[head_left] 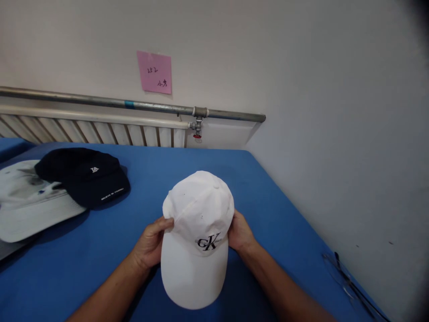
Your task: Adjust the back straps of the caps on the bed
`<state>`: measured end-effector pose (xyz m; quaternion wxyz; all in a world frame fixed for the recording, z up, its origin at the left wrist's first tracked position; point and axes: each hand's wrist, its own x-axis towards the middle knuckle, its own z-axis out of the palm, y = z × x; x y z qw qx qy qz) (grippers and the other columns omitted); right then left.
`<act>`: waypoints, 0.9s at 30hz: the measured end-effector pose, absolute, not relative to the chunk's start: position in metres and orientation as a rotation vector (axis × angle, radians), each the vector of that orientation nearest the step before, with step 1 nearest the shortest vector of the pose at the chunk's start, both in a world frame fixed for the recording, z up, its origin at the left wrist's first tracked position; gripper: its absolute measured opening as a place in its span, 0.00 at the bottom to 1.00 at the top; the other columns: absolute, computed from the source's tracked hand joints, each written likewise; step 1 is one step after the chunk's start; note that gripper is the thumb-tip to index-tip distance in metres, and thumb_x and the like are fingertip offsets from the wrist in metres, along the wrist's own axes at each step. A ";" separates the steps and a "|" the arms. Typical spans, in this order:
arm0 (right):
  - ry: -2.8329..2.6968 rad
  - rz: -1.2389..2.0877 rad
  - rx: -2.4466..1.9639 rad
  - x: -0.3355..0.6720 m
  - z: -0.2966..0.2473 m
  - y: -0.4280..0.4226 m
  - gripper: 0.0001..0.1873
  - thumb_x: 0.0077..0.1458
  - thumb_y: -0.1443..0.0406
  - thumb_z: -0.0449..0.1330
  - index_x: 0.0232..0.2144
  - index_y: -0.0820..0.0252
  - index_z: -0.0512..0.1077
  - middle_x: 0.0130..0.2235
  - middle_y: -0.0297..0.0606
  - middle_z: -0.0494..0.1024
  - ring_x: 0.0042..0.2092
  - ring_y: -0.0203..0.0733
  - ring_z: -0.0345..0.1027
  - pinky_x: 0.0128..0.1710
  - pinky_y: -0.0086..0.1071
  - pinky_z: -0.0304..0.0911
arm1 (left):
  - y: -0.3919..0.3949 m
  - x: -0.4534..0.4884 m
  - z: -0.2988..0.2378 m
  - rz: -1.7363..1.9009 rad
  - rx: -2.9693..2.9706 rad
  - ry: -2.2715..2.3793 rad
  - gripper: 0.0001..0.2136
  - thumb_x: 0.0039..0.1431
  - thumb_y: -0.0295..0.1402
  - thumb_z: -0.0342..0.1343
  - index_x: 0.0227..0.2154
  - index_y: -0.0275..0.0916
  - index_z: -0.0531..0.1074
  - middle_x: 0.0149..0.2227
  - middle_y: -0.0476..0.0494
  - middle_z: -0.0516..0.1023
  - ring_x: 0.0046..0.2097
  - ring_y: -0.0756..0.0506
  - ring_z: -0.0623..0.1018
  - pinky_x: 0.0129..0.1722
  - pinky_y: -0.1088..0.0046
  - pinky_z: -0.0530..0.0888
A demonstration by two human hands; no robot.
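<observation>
The left hand and right hand hold the white cap between them, over the blue table; it hides most fingers. Two more caps show: a black cap partly covering a pale cap, cut off at left.

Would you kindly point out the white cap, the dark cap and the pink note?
White cap (193, 229), head view: front of the crown.
Dark cap (81, 173), head view: crown.
Pink note (154, 75), head view: middle.

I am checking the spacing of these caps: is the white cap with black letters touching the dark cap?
Apart. The head view shows it: blue table lies plainly visible between the white cap and the dark cap.
</observation>
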<state>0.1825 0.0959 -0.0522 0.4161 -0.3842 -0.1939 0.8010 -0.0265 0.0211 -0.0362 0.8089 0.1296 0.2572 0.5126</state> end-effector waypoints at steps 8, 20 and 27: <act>-0.483 1.996 -0.947 0.181 -0.047 0.096 0.06 0.48 0.60 0.62 0.27 0.54 0.76 0.30 0.33 0.83 0.47 0.49 0.74 0.50 0.41 0.66 | 0.028 -0.023 -0.030 1.164 0.109 0.552 0.13 0.46 0.32 0.66 0.36 0.36 0.78 0.34 0.41 0.83 0.47 0.34 0.79 0.53 0.58 0.72; -0.449 1.967 -0.961 0.184 -0.041 0.095 0.05 0.51 0.63 0.60 0.30 0.55 0.76 0.32 0.32 0.83 0.46 0.46 0.75 0.51 0.39 0.65 | 0.034 -0.029 -0.038 1.221 0.138 0.498 0.09 0.53 0.30 0.61 0.37 0.35 0.80 0.36 0.40 0.84 0.46 0.36 0.80 0.54 0.58 0.71; -0.473 1.970 -0.918 0.187 -0.046 0.098 0.07 0.56 0.64 0.59 0.34 0.57 0.77 0.31 0.31 0.83 0.40 0.42 0.77 0.47 0.35 0.66 | 0.041 -0.037 -0.045 1.256 0.132 0.471 0.11 0.62 0.31 0.52 0.34 0.36 0.80 0.32 0.42 0.84 0.42 0.39 0.82 0.54 0.59 0.71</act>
